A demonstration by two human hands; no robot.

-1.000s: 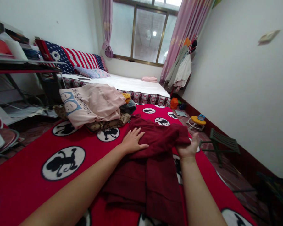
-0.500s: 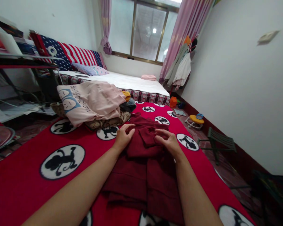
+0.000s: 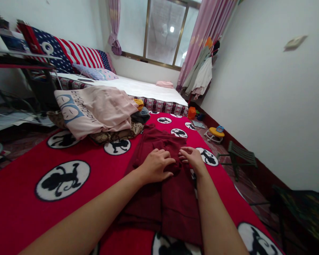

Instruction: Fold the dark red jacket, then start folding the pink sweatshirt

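Observation:
A maroon garment point(image 3: 179, 212), seemingly a long-sleeved top partly folded in on itself, lies on a red blanket point(image 3: 106, 198) with black monkey figures in white circles. My left hand point(image 3: 157, 164) rests over the bunched middle of the garment, palm down, its fingers bent and the thumb apart from them. To its right, my right hand point(image 3: 193, 159) is at the garment's right edge with loosely curled fingers, and nothing shows in its grasp. Part of the bunched cloth is hidden beneath the left hand.
A pile of clothes with a pale pink printed top point(image 3: 103, 108) lies at the far left of the blanket. Beyond stands a bed point(image 3: 138, 88). At left is a cluttered desk point(image 3: 21, 67); on the right floor are a yellow stool point(image 3: 216, 132) and a green folding stool point(image 3: 241, 154).
My left hand has moved right, from the garment's left side onto its middle. The right hand stays near the right edge, its fingers more curled. The view has shifted slightly.

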